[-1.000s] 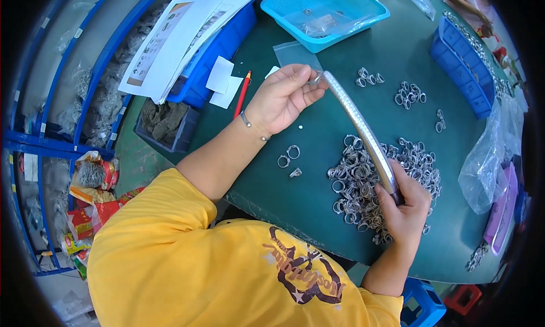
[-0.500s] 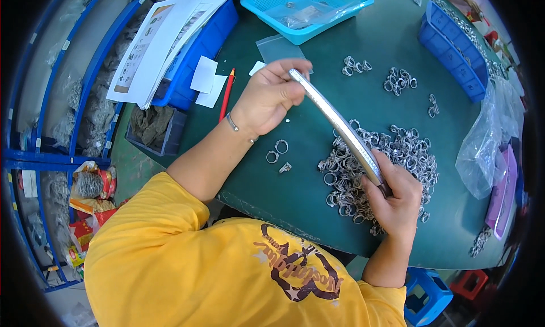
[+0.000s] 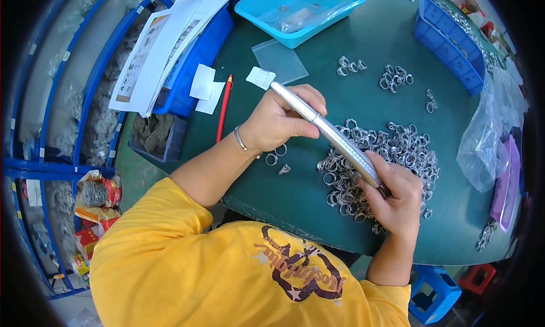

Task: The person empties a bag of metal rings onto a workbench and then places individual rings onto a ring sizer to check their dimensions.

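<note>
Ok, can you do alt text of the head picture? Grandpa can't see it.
Someone's right fingers grip a silver rod, left fingers around its other end, over a green table with heaped silver rings. A turquoise basket stands beyond.

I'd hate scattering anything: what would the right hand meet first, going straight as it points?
Beyond the metal rod it holds, the right hand would probably meet the ring pile, or pass above; depth is unclear.
</note>
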`<action>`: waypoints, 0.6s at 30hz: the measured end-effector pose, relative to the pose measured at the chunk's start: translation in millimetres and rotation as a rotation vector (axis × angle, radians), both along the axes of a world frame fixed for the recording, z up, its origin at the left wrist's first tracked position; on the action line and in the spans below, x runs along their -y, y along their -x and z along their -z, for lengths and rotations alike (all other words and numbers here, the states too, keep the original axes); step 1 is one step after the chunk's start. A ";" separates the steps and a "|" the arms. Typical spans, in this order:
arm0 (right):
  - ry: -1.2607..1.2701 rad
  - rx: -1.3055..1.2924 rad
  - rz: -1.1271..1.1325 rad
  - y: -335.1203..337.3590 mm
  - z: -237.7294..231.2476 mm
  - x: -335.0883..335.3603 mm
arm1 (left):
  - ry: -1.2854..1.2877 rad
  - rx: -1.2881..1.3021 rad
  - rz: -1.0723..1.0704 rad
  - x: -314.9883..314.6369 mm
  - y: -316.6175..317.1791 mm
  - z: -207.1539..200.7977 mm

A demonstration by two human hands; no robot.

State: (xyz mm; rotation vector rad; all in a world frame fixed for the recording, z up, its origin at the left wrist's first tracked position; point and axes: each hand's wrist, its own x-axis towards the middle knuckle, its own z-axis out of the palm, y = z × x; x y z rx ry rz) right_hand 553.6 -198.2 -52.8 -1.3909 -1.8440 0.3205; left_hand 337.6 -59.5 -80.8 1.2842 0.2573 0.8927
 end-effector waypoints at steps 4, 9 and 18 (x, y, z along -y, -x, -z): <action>0.083 -0.161 0.019 0.2 -5.1 -0.3 | 0.190 0.086 0.007 -1.5 -12.0 -10.5; 0.287 -0.568 0.175 -22.5 -11.2 7.3 | 0.285 0.150 0.143 -15.0 -62.6 -30.5; 0.201 -0.530 0.358 -34.7 -19.0 9.0 | 0.290 0.031 0.191 -36.4 -104.8 -41.3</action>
